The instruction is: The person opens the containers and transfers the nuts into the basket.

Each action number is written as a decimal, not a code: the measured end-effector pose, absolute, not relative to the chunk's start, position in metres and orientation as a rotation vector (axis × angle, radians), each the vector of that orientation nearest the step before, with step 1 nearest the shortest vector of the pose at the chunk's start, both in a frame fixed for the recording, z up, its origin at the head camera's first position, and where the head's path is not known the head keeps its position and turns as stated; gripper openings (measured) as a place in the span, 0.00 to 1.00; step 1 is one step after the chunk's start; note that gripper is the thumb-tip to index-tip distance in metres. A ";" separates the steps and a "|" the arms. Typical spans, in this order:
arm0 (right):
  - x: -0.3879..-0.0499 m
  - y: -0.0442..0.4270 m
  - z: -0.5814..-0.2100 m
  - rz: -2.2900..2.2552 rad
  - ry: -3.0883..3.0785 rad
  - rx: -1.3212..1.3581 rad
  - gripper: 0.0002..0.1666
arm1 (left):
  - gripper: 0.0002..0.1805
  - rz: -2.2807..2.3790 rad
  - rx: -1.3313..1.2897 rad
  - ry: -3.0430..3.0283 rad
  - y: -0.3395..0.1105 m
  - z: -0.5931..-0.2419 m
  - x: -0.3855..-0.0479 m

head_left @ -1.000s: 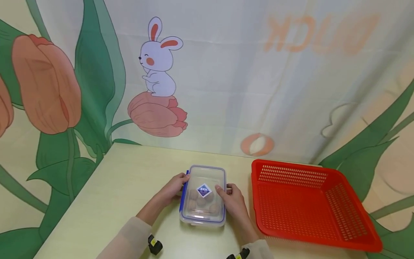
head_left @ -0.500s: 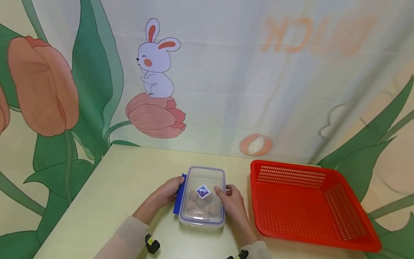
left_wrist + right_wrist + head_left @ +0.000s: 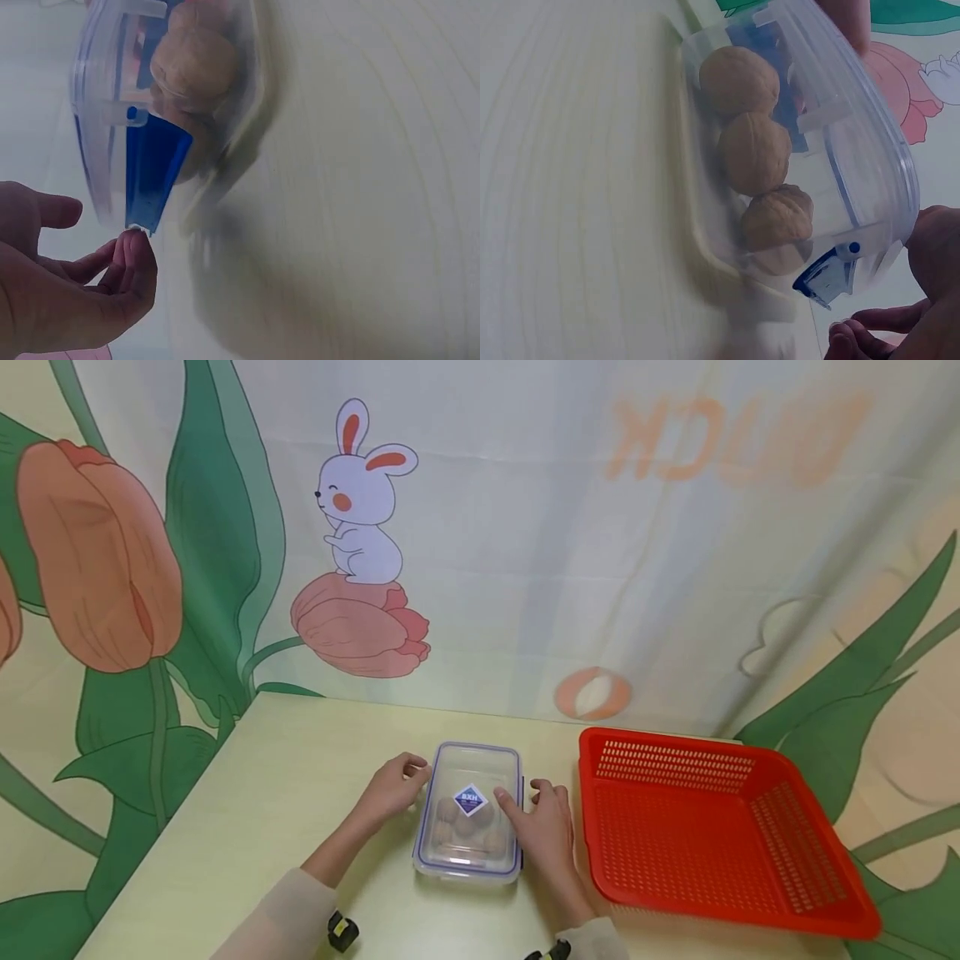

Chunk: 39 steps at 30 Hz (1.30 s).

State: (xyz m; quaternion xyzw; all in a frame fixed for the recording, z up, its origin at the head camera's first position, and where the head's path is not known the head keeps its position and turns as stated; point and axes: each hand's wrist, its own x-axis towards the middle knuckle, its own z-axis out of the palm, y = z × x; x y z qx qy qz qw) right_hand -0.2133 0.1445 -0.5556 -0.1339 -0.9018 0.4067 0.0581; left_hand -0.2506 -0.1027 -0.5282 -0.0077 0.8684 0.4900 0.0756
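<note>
A clear lidded box with a blue-edged lid holds several brown walnuts. My left hand is beside the box's left side, fingers bent loosely, fingertips by the lower edge of a blue side flap. That flap hangs down, angled away from the wall. On the right, my right hand rests its thumb on the lid; its other fingers are apart from the box's side. Another blue flap angles outward near those fingertips.
A red perforated basket stands on the pale table, right of my right hand. Behind the table hangs a curtain printed with a rabbit and tulips.
My left hand has let go of the left flap, which stuck out half a second ago and now hangs lower. My right fingers have moved away from the box's side while the thumb stays on the lid.
</note>
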 end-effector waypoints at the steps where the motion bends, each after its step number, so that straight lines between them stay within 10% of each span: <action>1: -0.213 0.145 -0.555 1.213 -2.736 -0.390 0.45 | 0.22 1.467 -0.007 2.595 -0.102 -0.526 -0.249; 14: -0.197 0.150 -0.538 1.590 -2.676 -0.292 0.21 | 0.25 1.546 -0.007 2.411 -0.102 -0.515 -0.230; 39: -0.185 0.148 -0.517 1.590 -2.644 -0.254 0.22 | 0.26 1.584 0.065 2.447 -0.111 -0.499 -0.221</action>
